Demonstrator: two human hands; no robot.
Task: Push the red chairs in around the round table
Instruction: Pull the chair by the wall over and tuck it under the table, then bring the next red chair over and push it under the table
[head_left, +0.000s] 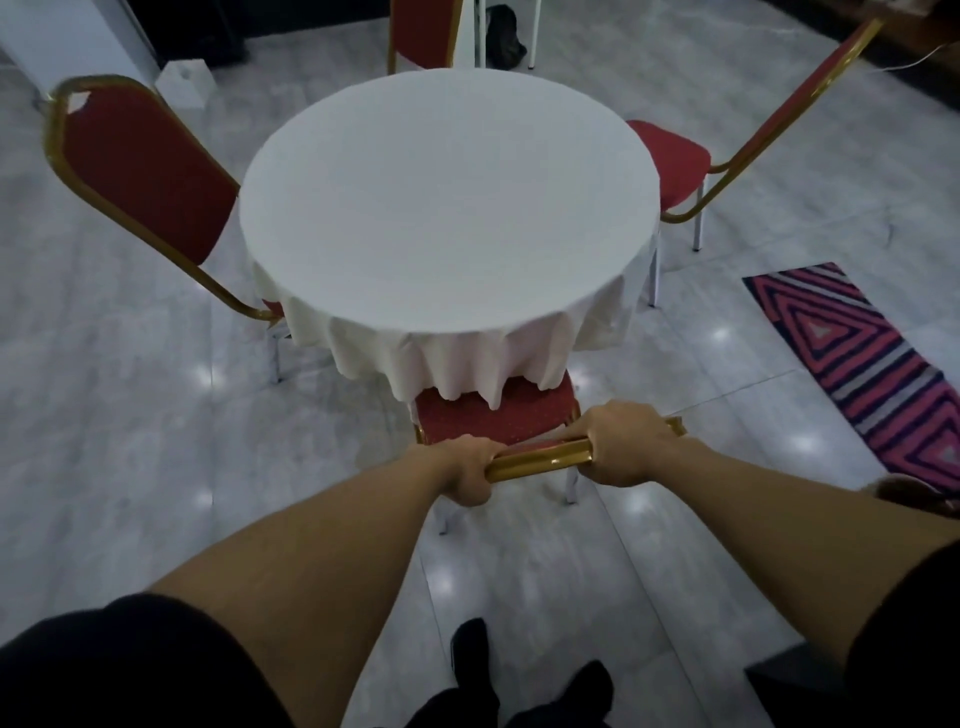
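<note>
Both my hands are on the near chair (493, 415). My left grip (467, 470) is closed around the gold top rail (540, 460) at its left end; my right grip (626, 447) is closed around the same rail at its right end. A short stretch of bare rail shows between the two.

The near chair's red seat sits partly under the counter (447, 208), with the white cloth's (415, 358) hanging folds lying over the seat's far edge. The seat's near half remains outside the cloth line.

Left chair (140, 171): back tilted outward in this view, seat almost wholly hidden beneath the cloth (only a red sliver shows at the frame's foot).

Right chair (675, 161): seat touching or just under the counter edge, most of it exposed, back leaning away to the right.

Far chair (423, 31): back only, just behind the counter; its seat cannot be seen.

A striped rug (857, 364) lies on the tiled floor (104, 415) to the right, well apart from the chairs. My dark shoes (470, 654) stand behind the near chair.
</note>
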